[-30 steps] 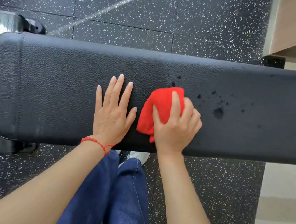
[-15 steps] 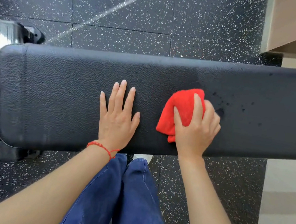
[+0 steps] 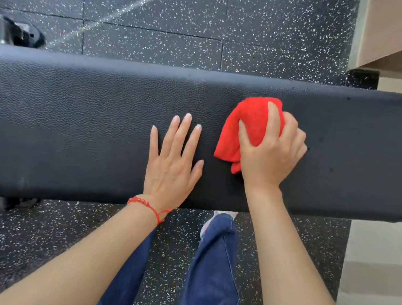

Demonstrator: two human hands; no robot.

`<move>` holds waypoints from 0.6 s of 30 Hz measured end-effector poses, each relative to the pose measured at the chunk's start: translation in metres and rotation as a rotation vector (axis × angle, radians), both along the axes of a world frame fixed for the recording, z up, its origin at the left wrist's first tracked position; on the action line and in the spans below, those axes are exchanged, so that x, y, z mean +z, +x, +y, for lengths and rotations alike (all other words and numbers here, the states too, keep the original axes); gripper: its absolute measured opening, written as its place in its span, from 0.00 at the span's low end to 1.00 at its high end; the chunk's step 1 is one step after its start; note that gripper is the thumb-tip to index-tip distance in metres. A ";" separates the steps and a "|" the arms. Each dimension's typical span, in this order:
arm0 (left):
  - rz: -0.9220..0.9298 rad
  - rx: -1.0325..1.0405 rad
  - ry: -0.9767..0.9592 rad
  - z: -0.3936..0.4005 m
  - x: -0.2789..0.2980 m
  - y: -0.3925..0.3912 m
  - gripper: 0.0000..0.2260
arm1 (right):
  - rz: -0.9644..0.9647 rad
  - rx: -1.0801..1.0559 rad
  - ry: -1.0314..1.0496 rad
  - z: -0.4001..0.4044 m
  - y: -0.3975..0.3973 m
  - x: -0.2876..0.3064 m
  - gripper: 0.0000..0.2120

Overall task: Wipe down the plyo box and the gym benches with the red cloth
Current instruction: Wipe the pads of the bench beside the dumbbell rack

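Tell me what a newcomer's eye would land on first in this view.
The bunched red cloth jumps out first, bright against the black padded bench and gripped by the right hand towards the bench's right end. Next is the left hand, lying flat with fingers spread on the pad just left of the cloth, a red string bracelet at its wrist. Behind the bench lies a dark floor flecked with white.

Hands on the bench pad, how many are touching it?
2. The left hand lies flat mid-pad on the bench; the right hand presses the red cloth beside it.
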State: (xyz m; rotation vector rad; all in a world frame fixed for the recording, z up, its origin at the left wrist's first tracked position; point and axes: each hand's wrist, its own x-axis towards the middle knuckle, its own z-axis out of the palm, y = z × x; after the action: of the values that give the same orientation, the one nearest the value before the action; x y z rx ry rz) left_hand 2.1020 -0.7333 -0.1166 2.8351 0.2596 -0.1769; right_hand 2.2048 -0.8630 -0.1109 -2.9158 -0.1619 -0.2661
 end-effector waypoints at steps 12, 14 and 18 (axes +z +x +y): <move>-0.001 0.069 0.039 -0.008 0.000 0.004 0.25 | 0.015 0.100 0.004 -0.048 -0.007 -0.002 0.22; -0.004 0.129 0.046 -0.019 0.003 0.010 0.25 | 0.024 0.116 -0.014 -0.071 -0.031 -0.002 0.22; -0.060 0.139 0.009 -0.048 0.011 0.032 0.25 | 0.055 0.142 -0.059 -0.103 -0.058 -0.005 0.23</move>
State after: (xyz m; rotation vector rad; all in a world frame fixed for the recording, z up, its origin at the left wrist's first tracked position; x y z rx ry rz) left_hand 2.1336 -0.7817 -0.1053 2.8126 0.4433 -0.0608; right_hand 2.1466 -0.9663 -0.1154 -2.9483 -0.3717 -0.1601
